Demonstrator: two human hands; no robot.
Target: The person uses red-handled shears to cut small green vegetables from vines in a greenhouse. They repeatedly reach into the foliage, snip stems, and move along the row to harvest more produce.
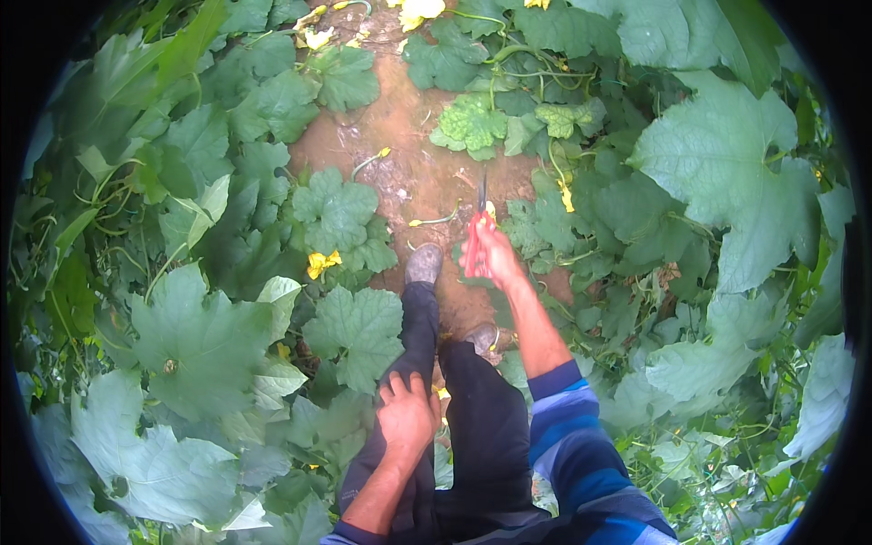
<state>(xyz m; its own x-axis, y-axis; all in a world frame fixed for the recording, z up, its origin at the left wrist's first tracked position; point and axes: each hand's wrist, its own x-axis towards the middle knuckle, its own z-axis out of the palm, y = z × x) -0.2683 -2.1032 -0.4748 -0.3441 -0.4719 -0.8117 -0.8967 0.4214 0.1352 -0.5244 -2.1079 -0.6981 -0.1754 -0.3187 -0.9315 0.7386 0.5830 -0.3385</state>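
My right hand (492,253) is closed around the red handles of scissors (479,235). Their dark narrow blades point away from me, over bare soil near a mottled yellow-green leaf (473,124). Just left of the blades, a small curved young gourd with a yellowish tip (439,219) lies on the ground. Another slender young gourd (368,163) with a yellow flower end is farther off to the left. My left hand (409,414) rests on my left trouser leg (417,334) near the knee, fingers slightly spread, holding nothing.
Broad-leaved gourd vines (197,340) crowd the left, and large leaves (722,170) overhang the right. A reddish-brown soil path (398,95) runs between them, strewn with fallen yellow flowers (319,39). My muddy left shoe (424,263) stands on it, ahead of the right shoe (482,336).
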